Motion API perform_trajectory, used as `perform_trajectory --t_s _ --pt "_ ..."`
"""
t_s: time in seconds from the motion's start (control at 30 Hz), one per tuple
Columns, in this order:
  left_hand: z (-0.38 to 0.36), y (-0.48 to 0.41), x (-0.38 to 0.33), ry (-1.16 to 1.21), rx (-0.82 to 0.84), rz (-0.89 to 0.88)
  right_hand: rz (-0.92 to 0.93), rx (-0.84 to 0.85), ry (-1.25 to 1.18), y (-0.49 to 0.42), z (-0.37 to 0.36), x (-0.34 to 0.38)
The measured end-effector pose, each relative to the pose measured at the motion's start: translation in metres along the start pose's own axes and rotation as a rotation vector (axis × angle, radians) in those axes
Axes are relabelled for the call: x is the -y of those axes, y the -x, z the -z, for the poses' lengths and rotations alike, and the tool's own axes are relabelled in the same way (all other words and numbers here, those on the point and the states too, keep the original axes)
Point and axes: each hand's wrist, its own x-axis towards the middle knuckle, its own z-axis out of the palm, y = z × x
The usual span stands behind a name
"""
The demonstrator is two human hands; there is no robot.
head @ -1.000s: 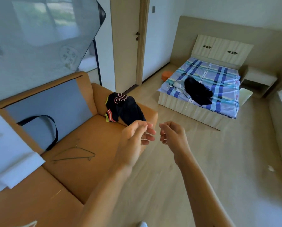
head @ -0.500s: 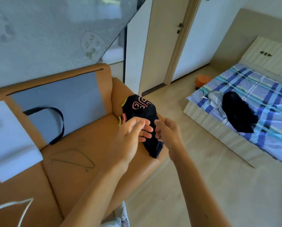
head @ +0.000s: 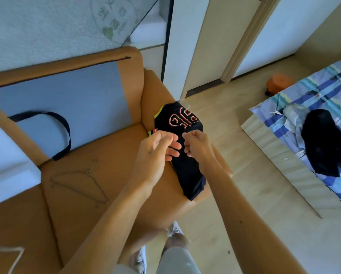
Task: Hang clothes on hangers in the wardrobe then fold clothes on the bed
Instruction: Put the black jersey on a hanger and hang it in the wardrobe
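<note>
the black jersey [head: 182, 123] lies draped over the sofa [head: 110, 155] arm. both hands hover just above it: the left hand [head: 155, 153] has loose, relaxed fingers, and the right hand [head: 197, 147] is curled with nothing visible in it. a wire hanger [head: 79, 183] lies on the seat. a black garment [head: 324, 143] lies on the bed [head: 324, 89].

The left hand [head: 155, 153] and the right hand [head: 197, 147] are bare, and so are both forearms behind them, down to the bottom of the view. A small dark speck marks the back of the left hand. Another sits on the right forearm [head: 243, 224], well behind the wrist. Below and between the forearms, pale grey shorts [head: 177, 262] cover one leg, with a light-coloured shoe [head: 174, 228] beyond the hem.
</note>
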Motion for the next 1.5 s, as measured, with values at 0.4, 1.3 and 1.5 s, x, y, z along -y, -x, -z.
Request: perform_trajectory --t_s 0.4,1.3,1.5 --pt "-0.064 -0.157 0.034 -0.03 -0.155 0.149 -0.168 -0.026 0.325 -0.235 -0.019 -0.069" --pt "-0.07 -0.21 0.088 -0.005 -0.324 0.369 0.106 0.316 0.787 -0.355 -0.007 -0.131" --pt "-0.052 -0.189 0.065 0.162 -0.4 0.539 0.444 0.415 0.378 -0.234 0.001 -0.023"
